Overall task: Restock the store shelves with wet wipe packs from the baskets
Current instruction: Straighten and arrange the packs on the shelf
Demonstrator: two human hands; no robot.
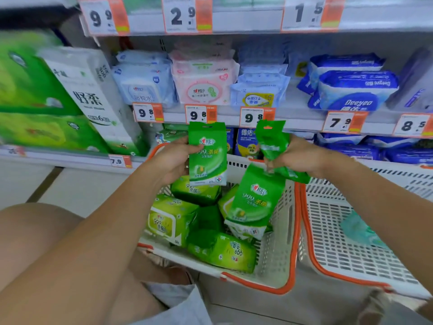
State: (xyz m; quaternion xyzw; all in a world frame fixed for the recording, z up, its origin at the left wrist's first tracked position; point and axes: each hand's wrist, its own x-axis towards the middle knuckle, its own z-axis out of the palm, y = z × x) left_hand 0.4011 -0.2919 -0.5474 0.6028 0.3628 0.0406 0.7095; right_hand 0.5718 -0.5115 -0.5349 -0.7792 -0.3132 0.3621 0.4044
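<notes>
Left hand (172, 160) grips one flat green wet wipe pack (207, 154) upright by its left edge, fingers closed on it. Right hand (297, 157) is clamped on a second green pack (273, 143) — this one crumpled and tilted. Both packs are held above the left basket (280, 242), just below the shelf edge (293, 124) with its price tags. Inside that basket lie more green packs; one (254, 205) stands tilted directly under the right hand. A second basket (339, 249) sits touching on the right.
</notes>
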